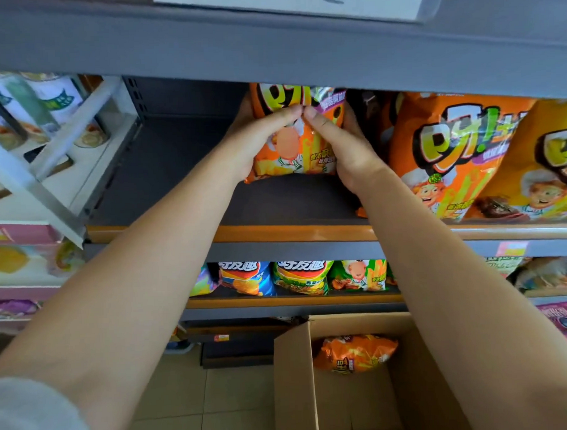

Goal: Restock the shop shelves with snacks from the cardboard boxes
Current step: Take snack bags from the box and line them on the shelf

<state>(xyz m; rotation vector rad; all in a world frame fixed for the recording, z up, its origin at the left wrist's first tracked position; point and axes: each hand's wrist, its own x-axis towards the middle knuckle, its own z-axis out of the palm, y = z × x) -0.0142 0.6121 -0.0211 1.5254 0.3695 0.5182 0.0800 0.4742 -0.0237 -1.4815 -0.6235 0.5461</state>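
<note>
An orange snack bag (296, 156) with a cartoon chef stands upright deep on the dark shelf (165, 174). My left hand (257, 141) grips its left side with the thumb across the front. My right hand (341, 145) grips its right side, thumb meeting the left thumb near the bag's top. Below, an open cardboard box (294, 385) on the floor holds one more orange bag (354, 354).
Larger orange bags of the same snack (460, 157) stand to the right on the same shelf. The shelf's left half is bare. A lower shelf holds blue and green snack bags (297, 278). Another rack with white tubs (43, 104) stands at left.
</note>
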